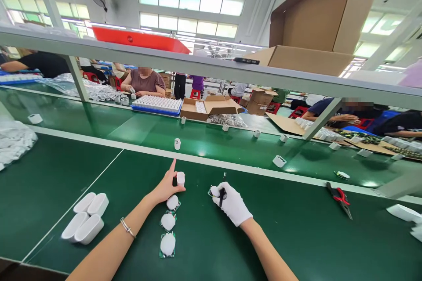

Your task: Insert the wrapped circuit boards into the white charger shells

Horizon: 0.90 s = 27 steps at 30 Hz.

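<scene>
White casing (180, 178): standing upright just above the green bench (296, 237), out past the middle of it. Pinching it lightly in the left hand (166, 189), grip pressing thumb and fingers on the side walls, index finger pointing away. Looking light, stiff and thin-walled, smooth enough for slipping; calling for a hold on the flat sides, not a squeeze at the open end. Right hand (232, 204), gloved, grip wrapping tight around a white-capped board (214, 191) and a dark tool (222, 196), possibly tweezers. Lying just beside the left wrist: three capped boards (168, 221) in a row.
</scene>
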Available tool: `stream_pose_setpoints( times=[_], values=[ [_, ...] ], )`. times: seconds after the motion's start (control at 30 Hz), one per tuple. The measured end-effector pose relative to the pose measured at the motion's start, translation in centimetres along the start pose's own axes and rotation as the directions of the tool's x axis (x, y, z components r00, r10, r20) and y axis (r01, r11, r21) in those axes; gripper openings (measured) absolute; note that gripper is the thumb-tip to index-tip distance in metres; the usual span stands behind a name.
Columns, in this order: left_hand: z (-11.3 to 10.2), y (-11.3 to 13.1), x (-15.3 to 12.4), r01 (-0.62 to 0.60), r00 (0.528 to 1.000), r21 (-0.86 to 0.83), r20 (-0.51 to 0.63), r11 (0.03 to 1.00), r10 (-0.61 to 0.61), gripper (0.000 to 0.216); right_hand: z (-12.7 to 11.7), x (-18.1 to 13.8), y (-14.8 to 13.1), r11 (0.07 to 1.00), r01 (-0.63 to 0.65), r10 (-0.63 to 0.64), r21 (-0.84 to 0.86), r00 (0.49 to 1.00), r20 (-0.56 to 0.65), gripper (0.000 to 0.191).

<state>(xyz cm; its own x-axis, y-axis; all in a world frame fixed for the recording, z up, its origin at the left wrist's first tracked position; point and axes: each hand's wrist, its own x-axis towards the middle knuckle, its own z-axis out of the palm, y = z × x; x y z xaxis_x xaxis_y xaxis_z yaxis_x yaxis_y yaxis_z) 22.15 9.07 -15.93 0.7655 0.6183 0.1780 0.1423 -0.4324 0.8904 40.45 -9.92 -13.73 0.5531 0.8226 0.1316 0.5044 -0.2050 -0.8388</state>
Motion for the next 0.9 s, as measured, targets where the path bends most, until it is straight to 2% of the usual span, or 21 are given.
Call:
stream_pose_setpoints(
  times=[0.1,0.17,0.3,0.43,0.5,0.6,0.7,0.77,0.9],
  values=[
    [0.2,-0.3,0.2,0.016,0.997,-0.144,-0.078,0.989,-0.027,0.065,0.7,0.1,-0.4,0.998,0.053,-0.054,-0.015,0.998,-0.024,0.018],
    [0.3,0.3,0.2,0.007,0.996,-0.165,-0.083,0.986,-0.021,0.053,1.0,0.1,-0.6,0.994,0.073,-0.069,0.082,0.996,-0.052,0.019],
    [0.6,2.1,-0.5,-0.070,0.998,-0.105,0.003,0.992,0.070,0.049,1.2,-0.2,-1.4,0.950,0.150,-0.106,0.274,0.980,-0.171,0.023],
    [1.1,3.4,-1.4,-0.194,0.975,-0.011,0.106,0.981,0.195,0.050,1.8,-1.3,-2.6,0.858,0.276,-0.170,0.433,0.948,-0.267,0.030],
    [1.3,3.7,-1.6,-0.256,0.958,0.011,0.136,0.967,0.253,0.054,2.3,-2.0,-3.0,0.827,0.343,-0.241,0.446,0.932,-0.270,0.029],
    [1.4,3.7,-1.6,-0.328,0.935,0.042,0.158,0.944,0.318,0.064,3.0,-2.7,-3.1,0.826,0.420,-0.356,0.376,0.906,-0.229,0.023],
    [1.3,3.7,-1.5,-0.355,0.926,0.069,0.164,0.932,0.341,0.068,3.3,-2.9,-2.9,0.830,0.463,-0.417,0.310,0.885,-0.205,0.020],
    [1.2,3.7,-1.5,-0.328,0.939,0.093,0.136,0.940,0.315,0.061,3.3,-2.9,-3.0,0.827,0.466,-0.414,0.313,0.883,-0.222,0.020],
    [1.4,3.9,-1.8,-0.269,0.962,0.117,0.076,0.956,0.262,0.038,3.4,-3.3,-3.7,0.793,0.435,-0.348,0.427,0.898,-0.268,0.023]
  ],
)
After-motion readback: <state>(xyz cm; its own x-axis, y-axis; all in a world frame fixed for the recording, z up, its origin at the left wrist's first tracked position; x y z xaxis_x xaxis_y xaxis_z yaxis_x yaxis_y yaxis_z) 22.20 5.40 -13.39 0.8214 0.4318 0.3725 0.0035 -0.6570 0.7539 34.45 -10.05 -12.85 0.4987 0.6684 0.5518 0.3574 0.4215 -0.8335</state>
